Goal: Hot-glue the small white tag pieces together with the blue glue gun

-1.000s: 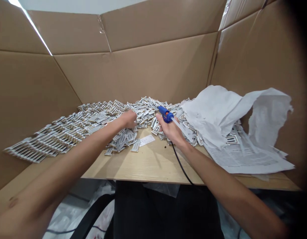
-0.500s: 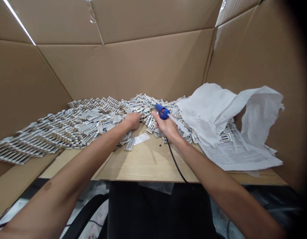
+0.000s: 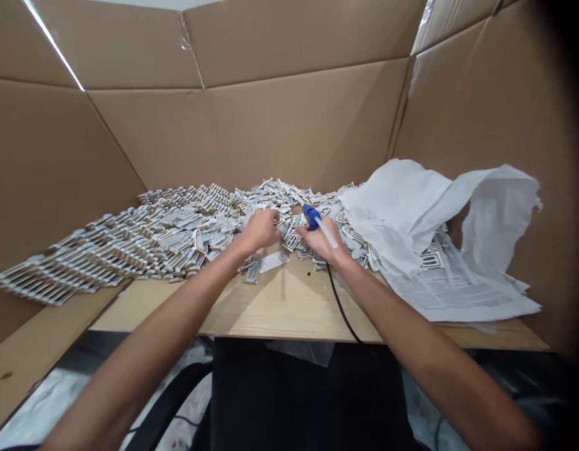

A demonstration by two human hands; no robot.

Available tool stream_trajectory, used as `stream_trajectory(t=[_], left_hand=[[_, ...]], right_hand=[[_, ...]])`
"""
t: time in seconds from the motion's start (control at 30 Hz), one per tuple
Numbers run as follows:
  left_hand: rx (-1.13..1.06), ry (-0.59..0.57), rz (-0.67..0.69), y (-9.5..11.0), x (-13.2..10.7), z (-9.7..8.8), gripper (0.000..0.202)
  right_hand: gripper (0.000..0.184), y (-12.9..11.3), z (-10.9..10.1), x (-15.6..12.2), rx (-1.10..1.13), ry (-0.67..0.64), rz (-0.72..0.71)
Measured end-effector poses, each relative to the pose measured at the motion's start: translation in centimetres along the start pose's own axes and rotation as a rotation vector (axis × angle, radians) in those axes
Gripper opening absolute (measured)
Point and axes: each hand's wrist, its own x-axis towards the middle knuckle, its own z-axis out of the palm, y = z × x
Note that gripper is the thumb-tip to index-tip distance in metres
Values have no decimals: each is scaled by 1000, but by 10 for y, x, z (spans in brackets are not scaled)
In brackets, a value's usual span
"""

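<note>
A blue hot glue gun (image 3: 312, 216), with a pale glue stick (image 3: 327, 233) sticking out of its back, is wrapped in the fingers of my right hand (image 3: 321, 239). Its nozzle points away toward the heap of small white-and-tan window-shaped pieces (image 3: 214, 230). Left of it, my left hand (image 3: 262, 230) hovers at the heap's near edge with curled fingers; what they pinch, if anything, is hidden. Just below that hand lie a printed paper slip (image 3: 273, 260) and a single grey-white piece (image 3: 252, 271).
Neat rows of pieces (image 3: 82, 260) run along the left side. Crumpled white paper (image 3: 397, 207) and printed sheets (image 3: 458, 294) cover the right. A black cord (image 3: 338, 300) crosses the wooden board (image 3: 270, 307). Tall cardboard walls (image 3: 293, 119) enclose the surface.
My left hand has lifted slightly from the heap and come nearer to my right hand. The glue gun is turned a little more away from me. The whole view has shifted slightly.
</note>
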Motion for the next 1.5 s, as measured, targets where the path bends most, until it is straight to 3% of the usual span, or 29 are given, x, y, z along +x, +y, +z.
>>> stream_trajectory(t=[0.13, 0.27, 0.43, 0.53, 0.67, 0.9, 1.13, 1.33, 1.5], left_hand=[[-190, 149, -53, 27, -58, 3, 22], [-191, 210, -135, 50, -122, 24, 27], [-226, 389, -198, 57, -165, 57, 36], [-300, 454, -136, 57, -173, 65, 33], [-473, 422, -98, 57, -175, 61, 23], [-744, 461, -244, 48, -174, 57, 20], [-1060, 517, -356, 46, -171, 57, 23], [-1192, 533, -388, 47, -171, 56, 25], [-1249, 556, -456, 47, -171, 57, 29]], right_hand=[[8, -5, 1, -4, -90, -59, -61], [8, -9, 12, -12, -163, -202, -233], [15, -8, 31, -18, -417, -371, -403], [20, -9, 37, -19, -535, -448, -472], [20, -10, 36, -15, -569, -452, -432], [15, -11, 25, -9, -592, -493, -356], [22, -1, 23, -3, -604, -514, -364], [12, 4, 19, 2, -484, -545, -362], [12, 6, 13, 3, -456, -558, -450]])
